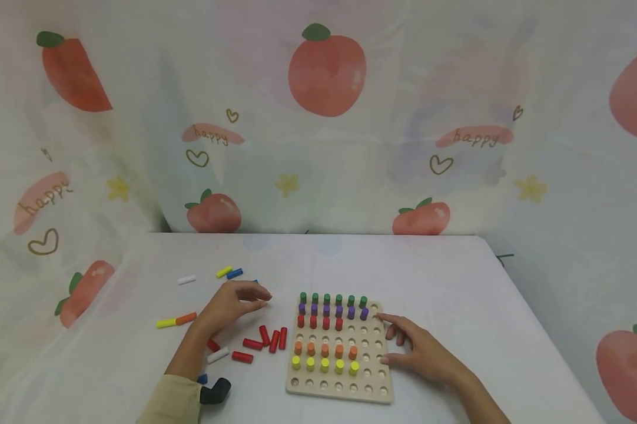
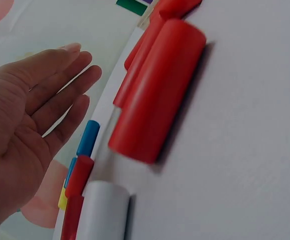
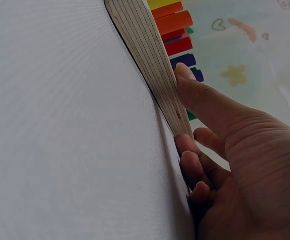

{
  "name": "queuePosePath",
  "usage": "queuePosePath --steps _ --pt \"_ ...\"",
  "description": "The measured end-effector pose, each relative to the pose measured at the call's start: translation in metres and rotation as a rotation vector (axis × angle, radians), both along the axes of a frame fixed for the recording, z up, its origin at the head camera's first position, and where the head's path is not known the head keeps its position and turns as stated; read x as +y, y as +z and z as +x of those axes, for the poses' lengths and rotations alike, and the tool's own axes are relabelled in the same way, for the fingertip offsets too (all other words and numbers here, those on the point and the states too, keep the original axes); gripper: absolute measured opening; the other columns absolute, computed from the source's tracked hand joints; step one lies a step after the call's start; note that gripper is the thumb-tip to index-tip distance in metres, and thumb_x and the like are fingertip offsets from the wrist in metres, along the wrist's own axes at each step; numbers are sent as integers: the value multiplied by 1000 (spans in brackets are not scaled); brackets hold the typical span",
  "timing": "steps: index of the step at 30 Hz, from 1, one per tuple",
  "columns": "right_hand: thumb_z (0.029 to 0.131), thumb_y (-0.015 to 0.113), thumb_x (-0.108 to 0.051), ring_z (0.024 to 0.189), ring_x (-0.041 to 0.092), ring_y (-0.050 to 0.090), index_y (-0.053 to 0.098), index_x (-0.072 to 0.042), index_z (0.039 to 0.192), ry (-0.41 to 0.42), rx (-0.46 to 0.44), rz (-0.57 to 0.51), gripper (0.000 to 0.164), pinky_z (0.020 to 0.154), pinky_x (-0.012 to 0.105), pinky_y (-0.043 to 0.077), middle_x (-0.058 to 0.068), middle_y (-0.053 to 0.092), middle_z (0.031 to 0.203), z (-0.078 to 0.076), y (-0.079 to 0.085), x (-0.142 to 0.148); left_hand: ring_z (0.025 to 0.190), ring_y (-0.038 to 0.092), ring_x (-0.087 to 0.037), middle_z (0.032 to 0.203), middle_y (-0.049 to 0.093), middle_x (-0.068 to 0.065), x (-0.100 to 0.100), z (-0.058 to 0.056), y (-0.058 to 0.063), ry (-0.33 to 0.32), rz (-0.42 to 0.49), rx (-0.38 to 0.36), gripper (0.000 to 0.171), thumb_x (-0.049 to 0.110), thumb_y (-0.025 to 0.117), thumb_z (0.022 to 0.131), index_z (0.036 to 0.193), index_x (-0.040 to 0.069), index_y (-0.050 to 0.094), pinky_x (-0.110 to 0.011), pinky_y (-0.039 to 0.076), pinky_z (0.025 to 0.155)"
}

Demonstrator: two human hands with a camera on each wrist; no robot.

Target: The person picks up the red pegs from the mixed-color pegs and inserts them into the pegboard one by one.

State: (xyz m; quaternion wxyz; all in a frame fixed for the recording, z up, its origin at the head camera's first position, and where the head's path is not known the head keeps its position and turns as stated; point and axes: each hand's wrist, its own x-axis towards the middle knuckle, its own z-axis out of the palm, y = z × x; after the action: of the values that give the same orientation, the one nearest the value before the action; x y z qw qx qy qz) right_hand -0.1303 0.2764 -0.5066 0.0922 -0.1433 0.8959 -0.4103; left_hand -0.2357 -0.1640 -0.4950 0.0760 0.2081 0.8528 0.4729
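A wooden pegboard (image 1: 318,392) lies on the table, with rows of green, purple, red, orange and yellow pegs standing in its holes. My left hand (image 1: 239,303) hovers left of the board with relaxed fingers and nothing in its grasp. Below it lie loose red pegs (image 1: 242,357) and a white peg (image 1: 218,355). In the left wrist view one red peg (image 2: 157,90) looms close, away from the palm. My right hand (image 1: 421,351) touches the board's right edge with thumb and fingertips; the right wrist view shows its thumb on the board's side (image 3: 152,60).
Behind the left hand lie a white peg (image 1: 186,280), a yellow peg (image 1: 224,272) and blue pegs (image 1: 235,274). Farther left a yellow peg (image 1: 166,323) meets an orange peg (image 1: 186,318). A patterned curtain (image 1: 350,176) hangs behind the white table (image 1: 435,271).
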Motion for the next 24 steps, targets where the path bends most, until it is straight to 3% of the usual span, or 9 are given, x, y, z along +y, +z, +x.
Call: queuePosePath --steps 9,24 --pt "85 86 -42 91 16 52 51 -15 151 15 20 -16 79 70 28 42 0 55 107 0 0 1 106 70 -17 106 74 8 -14 -6 -2 26 -21 3 19 13 79 93 109 22 78 -37 56 93" --pt "83 86 -44 92 16 51 51 -18 150 -8 11 7 80 72 28 42 -1 55 107 0 0 -1 106 69 -18 106 74 8 -29 -6 -5 83 -52 -5 20 12 79 94 111 21 78 -34 56 92"
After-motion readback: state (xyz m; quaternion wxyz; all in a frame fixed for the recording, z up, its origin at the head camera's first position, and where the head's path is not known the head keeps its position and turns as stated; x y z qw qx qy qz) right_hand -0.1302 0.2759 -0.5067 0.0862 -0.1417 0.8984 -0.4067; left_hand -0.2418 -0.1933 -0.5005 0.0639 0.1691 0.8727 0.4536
